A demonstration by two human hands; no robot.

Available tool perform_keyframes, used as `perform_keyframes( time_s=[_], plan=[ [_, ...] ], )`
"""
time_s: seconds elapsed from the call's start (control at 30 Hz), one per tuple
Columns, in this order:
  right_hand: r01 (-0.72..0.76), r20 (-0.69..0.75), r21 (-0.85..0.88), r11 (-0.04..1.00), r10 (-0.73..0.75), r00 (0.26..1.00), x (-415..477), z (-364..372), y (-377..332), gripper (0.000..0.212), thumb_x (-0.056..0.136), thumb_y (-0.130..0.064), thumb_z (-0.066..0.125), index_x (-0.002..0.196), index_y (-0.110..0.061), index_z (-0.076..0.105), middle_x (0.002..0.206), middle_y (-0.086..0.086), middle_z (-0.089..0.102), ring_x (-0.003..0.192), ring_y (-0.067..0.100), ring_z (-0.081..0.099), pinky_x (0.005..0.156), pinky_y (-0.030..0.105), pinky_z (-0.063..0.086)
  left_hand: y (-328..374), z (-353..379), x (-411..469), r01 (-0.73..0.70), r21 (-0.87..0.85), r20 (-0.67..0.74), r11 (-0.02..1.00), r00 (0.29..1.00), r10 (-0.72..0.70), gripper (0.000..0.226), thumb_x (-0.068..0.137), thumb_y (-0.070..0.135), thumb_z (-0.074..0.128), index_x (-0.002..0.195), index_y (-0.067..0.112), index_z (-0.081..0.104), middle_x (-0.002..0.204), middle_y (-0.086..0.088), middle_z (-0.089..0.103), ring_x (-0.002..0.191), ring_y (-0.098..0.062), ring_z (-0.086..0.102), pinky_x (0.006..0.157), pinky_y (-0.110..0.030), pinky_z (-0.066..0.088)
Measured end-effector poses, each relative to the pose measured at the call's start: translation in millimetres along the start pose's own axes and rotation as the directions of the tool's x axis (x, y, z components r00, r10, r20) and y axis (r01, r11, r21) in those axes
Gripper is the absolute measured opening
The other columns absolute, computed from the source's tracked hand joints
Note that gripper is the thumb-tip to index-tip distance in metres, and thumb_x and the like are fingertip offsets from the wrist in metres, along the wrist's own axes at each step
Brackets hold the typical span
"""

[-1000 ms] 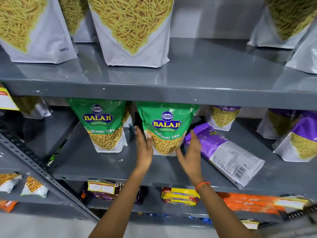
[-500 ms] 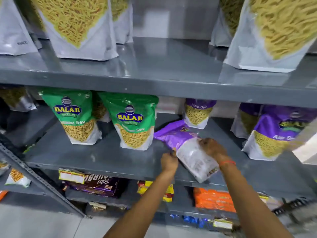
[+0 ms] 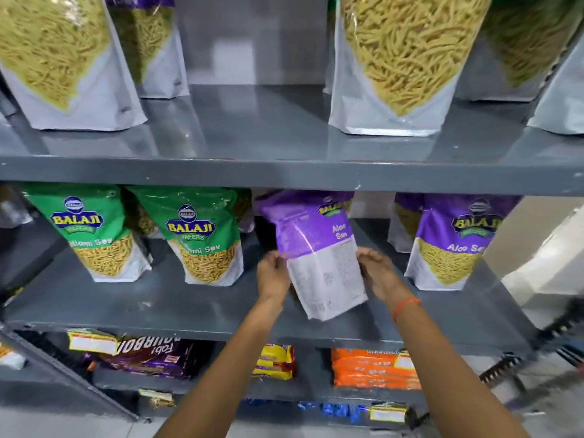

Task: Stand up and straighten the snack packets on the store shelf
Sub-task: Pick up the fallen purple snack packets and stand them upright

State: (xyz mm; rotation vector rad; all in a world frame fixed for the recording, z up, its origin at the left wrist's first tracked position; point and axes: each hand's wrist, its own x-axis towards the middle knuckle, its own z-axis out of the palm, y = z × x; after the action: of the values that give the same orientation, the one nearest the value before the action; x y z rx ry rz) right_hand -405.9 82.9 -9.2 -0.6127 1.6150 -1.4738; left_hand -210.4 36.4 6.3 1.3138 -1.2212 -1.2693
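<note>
A purple and white Aloo Sev packet point(image 3: 316, 248) is held tilted above the grey middle shelf point(image 3: 177, 308), its back panel toward me and its top leaning left under the shelf above. My left hand point(image 3: 273, 275) grips its left edge and my right hand point(image 3: 377, 273) grips its right edge. To the left, two green Ratlami Sev packets point(image 3: 94, 235) point(image 3: 202, 238) stand upright. Another purple Aloo Sev packet point(image 3: 455, 245) stands upright at the right.
Large clear-windowed sev pouches point(image 3: 398, 64) stand on the top shelf point(image 3: 284, 172). The bottom shelf holds a Bourbon biscuit pack point(image 3: 151, 355), yellow packs point(image 3: 276, 361) and orange packs point(image 3: 376, 369). More packets stand behind the front row. A slanted metal brace point(image 3: 63, 377) crosses the lower left.
My hands left the green packet, moved right and took hold of the purple packet that lay flat. It is now lifted off the shelf and raised toward upright.
</note>
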Motion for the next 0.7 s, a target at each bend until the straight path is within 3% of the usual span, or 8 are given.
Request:
perform_keyframes(
  time_s=[0.07, 0.13, 0.27, 0.33, 0.43, 0.5, 0.6, 0.7],
  plan=[
    [0.106, -0.073, 0.032, 0.994, -0.104, 0.992, 4, 0, -7, 0.023, 0.088, 0.007, 0.052, 0.078, -0.011, 0.062, 0.05, -0.018, 0.067, 0.054, -0.005, 0.057, 0.065, 0.014, 0.046, 7, 6, 11, -0.153, 0.09, -0.013, 0.984, 0.988, 0.155, 0.015, 0.092, 0.003, 0.042, 0.084, 0.004, 0.054, 0.096, -0.039, 0.06, 0.078, -0.04, 0.058, 0.076, -0.047, 0.05],
    [0.175, -0.111, 0.015, 0.984, -0.172, 0.979, 8, 2, -7, 0.025, 0.087, 0.01, 0.052, 0.076, -0.011, 0.06, 0.058, -0.013, 0.067, 0.058, -0.004, 0.056, 0.074, 0.018, 0.044, 9, 12, 22, -0.227, 0.135, 0.007, 0.964, 0.973, 0.229, 0.015, 0.092, 0.002, 0.041, 0.081, 0.001, 0.051, 0.085, -0.038, 0.057, 0.074, -0.046, 0.054, 0.07, -0.046, 0.045],
    [0.226, -0.157, -0.104, 0.968, -0.241, 0.958, 12, 5, 12, 0.018, 0.089, 0.011, 0.045, 0.101, 0.013, 0.059, 0.082, 0.002, 0.06, 0.059, -0.012, 0.056, 0.063, 0.002, 0.043, 6, 17, 27, -0.257, 0.128, 0.08, 0.958, 0.965, 0.249, 0.012, 0.093, 0.003, 0.044, 0.085, -0.001, 0.052, 0.08, -0.017, 0.056, 0.076, -0.02, 0.046, 0.074, -0.04, 0.042],
    [0.216, -0.148, -0.127, 0.968, -0.234, 0.961, 11, 7, 20, 0.022, 0.091, 0.011, 0.042, 0.108, 0.012, 0.056, 0.099, 0.008, 0.059, 0.082, 0.004, 0.057, 0.063, -0.001, 0.043, 4, 22, 19, -0.265, 0.126, -0.004, 0.956, 0.964, 0.267, 0.013, 0.09, 0.001, 0.047, 0.1, -0.001, 0.056, 0.095, -0.018, 0.064, 0.086, -0.019, 0.054, 0.078, -0.031, 0.041],
    [0.219, -0.128, -0.133, 0.967, -0.236, 0.963, 2, 13, 32, 0.032, 0.087, 0.015, 0.038, 0.114, 0.008, 0.054, 0.108, 0.01, 0.058, 0.097, 0.019, 0.05, 0.076, 0.018, 0.045, -10, 39, -10, -0.275, 0.146, -0.133, 0.95, 0.946, 0.294, 0.025, 0.084, -0.001, 0.056, 0.109, -0.004, 0.053, 0.111, -0.023, 0.058, 0.104, -0.031, 0.053, 0.092, -0.036, 0.043],
    [0.221, -0.13, -0.111, 0.969, -0.235, 0.963, -10, 19, 42, 0.036, 0.086, 0.014, 0.039, 0.116, 0.003, 0.055, 0.108, 0.013, 0.06, 0.097, 0.02, 0.052, 0.08, 0.028, 0.045, -22, 49, -30, -0.257, 0.141, -0.024, 0.956, 0.965, 0.263, 0.028, 0.083, 0.008, 0.063, 0.108, -0.001, 0.053, 0.11, -0.021, 0.055, 0.1, -0.027, 0.052, 0.092, -0.036, 0.044],
    [0.199, -0.069, 0.004, 0.98, -0.198, 0.978, -30, 32, 56, 0.036, 0.089, 0.011, 0.041, 0.12, -0.001, 0.054, 0.109, 0.015, 0.062, 0.099, 0.024, 0.056, 0.093, 0.041, 0.045, -32, 54, -34, -0.228, 0.135, 0.099, 0.964, 0.971, 0.216, 0.059, 0.076, 0.028, 0.073, 0.124, 0.005, 0.046, 0.116, -0.008, 0.047, 0.102, -0.011, 0.045, 0.097, -0.028, 0.041],
    [0.153, -0.073, 0.149, 0.977, -0.143, 0.987, -41, 49, 64, 0.038, 0.089, 0.011, 0.039, 0.12, -0.008, 0.051, 0.098, 0.014, 0.062, 0.087, 0.025, 0.056, 0.083, 0.036, 0.046, -31, 53, -21, -0.231, 0.165, 0.14, 0.959, 0.968, 0.209, 0.076, 0.065, 0.033, 0.081, 0.127, 0.008, 0.044, 0.117, -0.005, 0.047, 0.105, -0.008, 0.043, 0.092, -0.02, 0.038]
  ],
)
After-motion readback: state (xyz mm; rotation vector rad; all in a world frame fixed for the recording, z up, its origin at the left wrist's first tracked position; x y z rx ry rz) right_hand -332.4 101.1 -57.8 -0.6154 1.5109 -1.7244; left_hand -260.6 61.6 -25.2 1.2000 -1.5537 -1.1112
